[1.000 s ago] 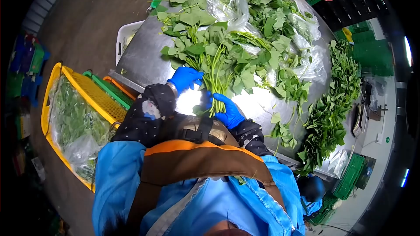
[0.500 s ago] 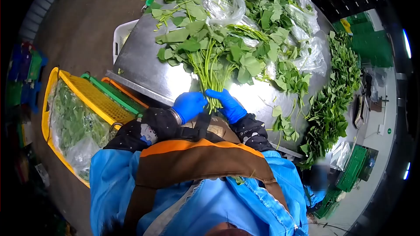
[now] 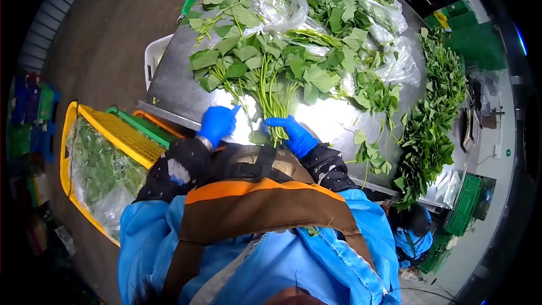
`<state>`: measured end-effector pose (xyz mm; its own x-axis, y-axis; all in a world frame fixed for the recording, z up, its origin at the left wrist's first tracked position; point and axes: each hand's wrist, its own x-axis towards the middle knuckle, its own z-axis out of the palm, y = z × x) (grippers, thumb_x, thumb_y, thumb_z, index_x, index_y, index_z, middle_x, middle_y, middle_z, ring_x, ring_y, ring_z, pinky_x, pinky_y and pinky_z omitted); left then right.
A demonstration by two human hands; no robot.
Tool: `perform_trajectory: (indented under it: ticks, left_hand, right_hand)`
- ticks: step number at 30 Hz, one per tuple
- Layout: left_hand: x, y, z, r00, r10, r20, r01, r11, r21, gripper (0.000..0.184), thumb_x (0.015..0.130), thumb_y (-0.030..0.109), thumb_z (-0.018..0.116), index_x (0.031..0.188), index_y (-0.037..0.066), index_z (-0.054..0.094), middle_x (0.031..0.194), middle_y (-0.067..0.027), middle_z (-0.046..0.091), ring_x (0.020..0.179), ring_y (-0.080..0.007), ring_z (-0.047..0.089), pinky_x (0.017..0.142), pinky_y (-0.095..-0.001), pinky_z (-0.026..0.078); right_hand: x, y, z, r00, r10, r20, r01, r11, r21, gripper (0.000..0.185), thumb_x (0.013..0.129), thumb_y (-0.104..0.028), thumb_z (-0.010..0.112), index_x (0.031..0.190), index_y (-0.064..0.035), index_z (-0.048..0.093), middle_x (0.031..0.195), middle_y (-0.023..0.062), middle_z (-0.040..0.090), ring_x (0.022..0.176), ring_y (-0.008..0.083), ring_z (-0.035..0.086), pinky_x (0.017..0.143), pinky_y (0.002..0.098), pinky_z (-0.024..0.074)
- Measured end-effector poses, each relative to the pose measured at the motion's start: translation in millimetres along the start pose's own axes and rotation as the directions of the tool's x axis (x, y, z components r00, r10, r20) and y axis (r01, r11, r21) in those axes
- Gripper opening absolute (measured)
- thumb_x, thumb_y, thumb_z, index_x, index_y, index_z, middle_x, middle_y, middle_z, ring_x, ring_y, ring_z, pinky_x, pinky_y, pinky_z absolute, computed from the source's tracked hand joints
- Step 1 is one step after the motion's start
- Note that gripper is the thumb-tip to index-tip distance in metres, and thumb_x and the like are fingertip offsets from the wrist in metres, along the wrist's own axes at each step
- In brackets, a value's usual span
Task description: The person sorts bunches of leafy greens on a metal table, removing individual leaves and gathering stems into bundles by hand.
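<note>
My right hand [image 3: 292, 135], in a blue glove, is wrapped round the lower stems of a bunch of leafy greens [image 3: 272, 93]. The bunch's leaves spread away from me over the metal table [image 3: 176, 82]. My left hand [image 3: 218, 125], also gloved in blue, is left of the bunch and apart from its stem ends. Its fingers are drawn together, with the tips near a thin loose stem [image 3: 239, 100]; whether they pinch it I cannot make out.
More loose greens and clear plastic bags [image 3: 280, 4] cover the far table. A long row of greens [image 3: 430, 130] lies at right. A yellow crate [image 3: 121, 130] of bagged greens stands at left, beside green and orange crates. Another person [image 3: 413, 234] is at lower right.
My left hand has let go of the stem ends and moved left. My right hand keeps its hold on the bunch. The view has shifted slightly.
</note>
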<state>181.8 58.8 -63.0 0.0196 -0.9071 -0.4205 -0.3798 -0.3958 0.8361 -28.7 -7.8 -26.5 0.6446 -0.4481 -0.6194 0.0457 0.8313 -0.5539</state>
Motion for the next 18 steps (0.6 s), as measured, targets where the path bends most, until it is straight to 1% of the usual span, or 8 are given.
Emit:
perform_trajectory:
  ticks: [2,6,9,11,13,16,17,18]
  left_hand:
    - [10.3,1.5,-3.9,0.913,-0.407,-0.029,0.36,0.838,-0.409,0.037,0.079,0.037,0.059,0.074,0.001,0.06,0.063,-0.0087,0.06,0.042,-0.0151,0.053,0.039,-0.0266,0.042]
    - [31.9,1.5,28.0,0.953,-0.303,-0.017,0.27,0.872,-0.409,0.028,0.081,0.028,0.058,0.075,0.001,0.059,0.068,-0.0093,0.062,0.044,-0.0142,0.054,0.039,-0.0232,0.041]
    - [25.3,6.5,23.9,0.971,-0.232,0.062,0.228,0.81,-0.541,0.024,0.081,0.025,0.058,0.077,0.001,0.058,0.06,-0.0066,0.059,0.044,-0.0127,0.054,0.038,-0.0224,0.04]
    - [21.8,5.2,23.1,0.967,-0.233,0.099,0.244,0.75,-0.614,0.023,0.082,0.023,0.058,0.076,0.001,0.059,0.06,-0.0061,0.059,0.045,-0.0121,0.055,0.04,-0.0214,0.041]
    - [25.4,1.3,35.4,0.978,-0.177,0.11,0.208,0.798,-0.565,0.023,0.082,0.022,0.058,0.074,0.001,0.059,0.06,-0.0058,0.059,0.047,-0.0124,0.056,0.041,-0.0212,0.042]
    - [25.5,10.6,42.4,0.986,-0.115,0.12,0.159,0.86,-0.485,0.024,0.082,0.021,0.059,0.073,0.0,0.06,0.061,-0.0073,0.06,0.049,-0.0132,0.057,0.044,-0.0217,0.043]
    - [24.7,18.3,38.0,0.979,-0.131,0.154,0.189,0.866,-0.463,0.023,0.081,0.021,0.059,0.073,-0.001,0.061,0.062,-0.008,0.06,0.049,-0.0137,0.057,0.045,-0.0218,0.044]
    - [23.4,26.8,31.5,0.972,-0.148,0.184,0.216,0.872,-0.44,0.022,0.081,0.02,0.059,0.073,-0.001,0.061,0.062,-0.0088,0.061,0.049,-0.0142,0.057,0.046,-0.0219,0.044]
  right_hand:
    - [-2.4,-4.0,8.7,0.999,0.014,-0.033,-0.014,1.0,0.003,0.019,0.073,-0.006,0.062,0.091,-0.0008,0.057,0.075,0.005,0.058,0.068,0.0131,0.056,0.067,0.0256,0.0494]
    - [-1.4,-5.1,12.1,1.0,0.004,0.005,-0.004,0.999,0.032,0.022,0.073,-0.005,0.062,0.094,-0.0014,0.057,0.079,0.0054,0.059,0.072,0.014,0.057,0.067,0.0264,0.0499]
    - [5.5,-6.2,1.2,1.0,-0.001,-0.013,-0.001,0.987,-0.163,0.029,0.073,-0.003,0.063,0.101,-0.0018,0.056,0.088,0.0064,0.06,0.076,0.0143,0.057,0.068,0.0266,0.049]
    - [6.5,1.0,1.4,0.997,-0.07,0.023,0.072,0.987,-0.144,0.033,0.072,-0.004,0.065,0.104,-0.0021,0.055,0.091,0.0061,0.06,0.078,0.0143,0.057,0.067,0.0263,0.048]
    - [22.0,16.1,-7.6,0.987,-0.145,0.071,0.156,0.969,-0.194,0.036,0.071,-0.006,0.068,0.105,-0.0032,0.055,0.088,0.0048,0.061,0.078,0.0142,0.058,0.065,0.0256,0.047]
    - [22.6,15.5,-10.1,0.992,-0.048,0.113,0.067,0.982,-0.174,0.035,0.071,-0.008,0.068,0.103,-0.0034,0.055,0.085,0.0043,0.061,0.076,0.0137,0.058,0.065,0.0251,0.0469]
    - [18.5,8.9,-8.9,0.991,-0.028,0.132,0.072,0.938,-0.338,0.036,0.075,-0.015,0.064,0.107,-0.0015,0.054,0.094,0.0069,0.06,0.086,0.0142,0.055,0.079,0.0267,0.0433]
    - [14.0,2.1,-7.3,0.987,-0.058,0.152,0.116,0.906,-0.407,0.034,0.077,-0.016,0.063,0.107,-0.0014,0.054,0.093,0.0071,0.06,0.085,0.0142,0.056,0.078,0.0264,0.0438]
